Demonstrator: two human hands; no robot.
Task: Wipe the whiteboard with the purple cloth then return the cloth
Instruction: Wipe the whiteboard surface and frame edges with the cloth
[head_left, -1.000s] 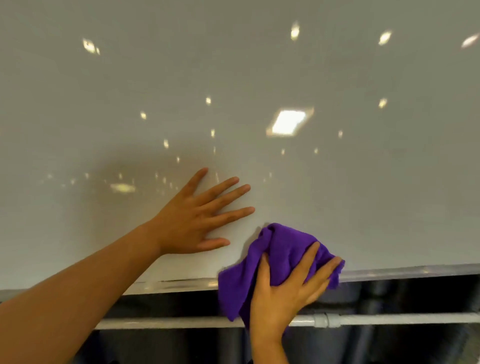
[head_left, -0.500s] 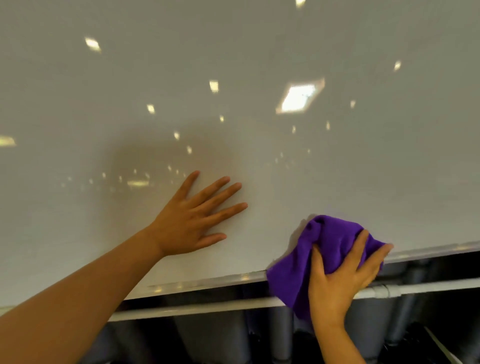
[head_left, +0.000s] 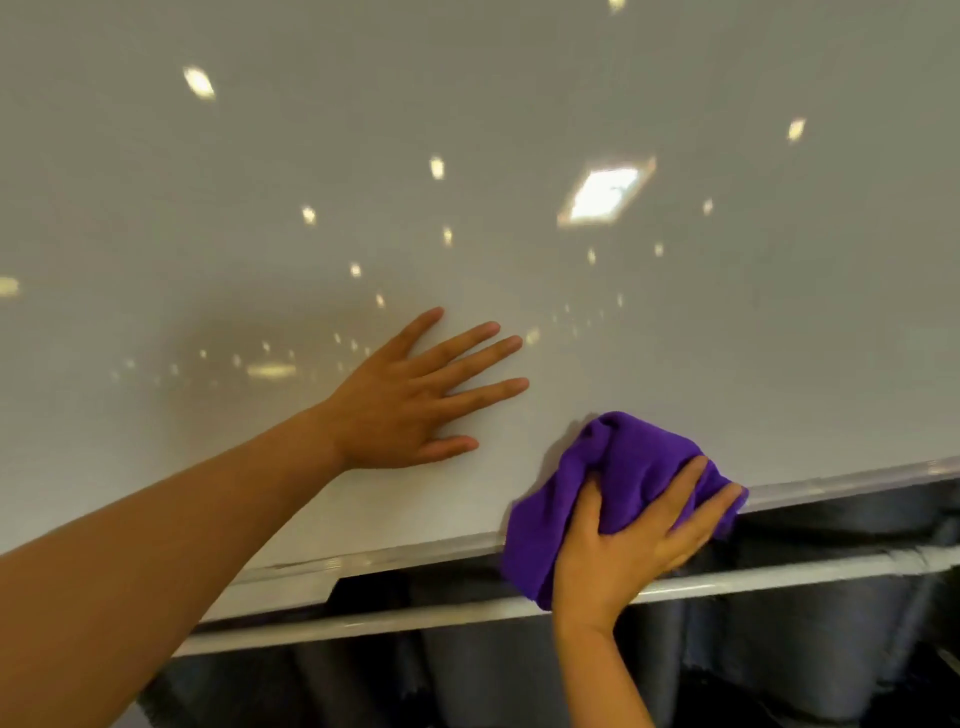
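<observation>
1. No writing, brand or label can be read on any surface in this view; the whiteboard (head_left: 675, 338) shows only reflections of ceiling lights, one large square and many small spots.
2. The purple cloth (head_left: 618, 483) is bunched into a soft, wrinkled lump of deep violet colour, with a loose flap that hangs below the board's lower edge.
3. The cloth lies against the bottom part of the whiteboard, right at its metal frame edge (head_left: 857, 480), to the right of the middle.
4. The right hand (head_left: 623, 551) presses the cloth on the board, with the thumb and fingers curled into the fabric, so it is gripping the cloth.
5. The left hand (head_left: 405, 400) lies flat on the board with the fingers spread and holds nothing; it is near the cloth but apart from it.
6. Under the board runs a white pipe (head_left: 805, 574), and behind it a dark pleated material (head_left: 779, 649).
</observation>
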